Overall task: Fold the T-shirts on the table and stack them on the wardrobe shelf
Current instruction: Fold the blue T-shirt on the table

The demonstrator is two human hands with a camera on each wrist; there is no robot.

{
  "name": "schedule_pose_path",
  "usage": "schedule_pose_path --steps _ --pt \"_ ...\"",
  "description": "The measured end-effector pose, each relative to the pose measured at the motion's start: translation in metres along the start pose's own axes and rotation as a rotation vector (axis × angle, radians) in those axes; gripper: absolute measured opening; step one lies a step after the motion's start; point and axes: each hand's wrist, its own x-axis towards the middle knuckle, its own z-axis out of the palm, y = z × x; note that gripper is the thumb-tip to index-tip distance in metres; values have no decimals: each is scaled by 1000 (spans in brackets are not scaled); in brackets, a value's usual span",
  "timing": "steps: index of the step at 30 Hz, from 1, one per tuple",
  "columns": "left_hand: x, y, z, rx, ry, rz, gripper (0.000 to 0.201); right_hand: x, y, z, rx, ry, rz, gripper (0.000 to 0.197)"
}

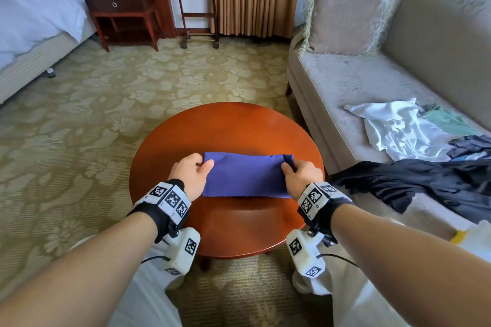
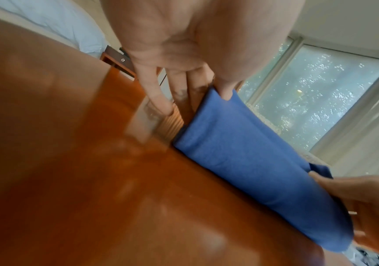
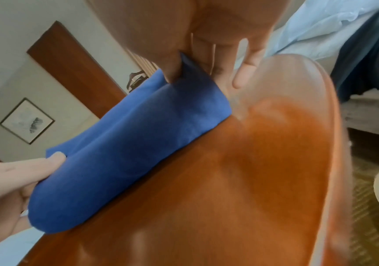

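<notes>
A blue T-shirt point(image 1: 245, 176), folded into a long rectangle, lies on the round wooden table point(image 1: 228, 125). My left hand point(image 1: 192, 171) pinches its left end, thumb on top and fingers underneath. My right hand point(image 1: 299, 174) pinches its right end the same way. In the left wrist view the blue T-shirt point(image 2: 247, 162) hangs doubled over above the table point(image 2: 93, 180), with the thumb of the left hand point(image 2: 224, 90) pressed on the fold. The right wrist view shows the blue T-shirt point(image 3: 127, 144) pinched by my right hand point(image 3: 177, 72).
A grey sofa point(image 1: 372, 82) stands to the right with a loose pile of white point(image 1: 398, 130), green and dark clothes point(image 1: 425, 183). A fringed cushion point(image 1: 353, 8) leans at its far end. A bed point(image 1: 34, 21) and nightstand point(image 1: 122, 16) stand at the far left.
</notes>
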Motion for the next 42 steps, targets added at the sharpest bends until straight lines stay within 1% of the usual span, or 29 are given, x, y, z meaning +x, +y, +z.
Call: schedule_pose_path --steps 3,6,10,14,16,18,19,21,22,23,24,25,26,27,29,31,32,35,37,39,42 --pt "8 -1 8 28 -6 -57 41 7 1 4 -34 -40 111 28" --pt "14 -2 13 41 9 -103 42 10 1 7 -88 -38 161 29" --pt "21 -2 15 93 -37 -160 41 10 0 11 -228 -29 151 36" --pt "19 5 13 102 -77 -214 39 11 -2 9 -274 -45 144 38" --pt "17 13 10 90 -71 -241 38 11 -6 7 -267 -22 146 39" --pt "12 23 7 -6 -11 -262 38 9 -11 5 -244 49 97 39" --pt "10 27 6 -39 36 -249 44 6 -12 6 -240 104 41 39" --pt "5 34 8 42 96 -129 56 -2 -13 9 -261 212 -102 47" --pt "2 37 11 100 102 -45 58 -7 -12 12 -272 242 -181 53" --pt "0 41 15 156 86 37 57 -10 -11 15 -284 239 -265 59" --pt "-1 44 21 214 45 100 56 -13 -9 20 -313 198 -341 63" --pt "-2 47 27 277 -13 131 55 -14 -6 24 -365 135 -402 65" --pt "-2 48 33 343 -83 131 55 -15 -4 28 -434 67 -442 67" --pt "-1 48 38 399 -150 109 55 -14 -1 32 -503 5 -456 67" --pt "2 45 45 473 -252 54 56 -10 3 35 -581 -115 -415 68" --pt "5 41 48 514 -306 40 57 -3 3 35 -593 -210 -358 70" --pt "7 39 48 522 -323 37 58 0 3 35 -594 -232 -343 71" --pt "14 36 47 466 -356 4 58 7 -1 37 -563 -255 -317 70" --pt "18 38 45 412 -392 -29 56 8 -2 38 -494 -257 -293 63" --pt "21 40 41 407 -425 -38 56 8 -2 36 -421 -250 -262 57" --pt "22 41 34 353 -440 -63 61 4 -1 31 -376 -162 -214 55"
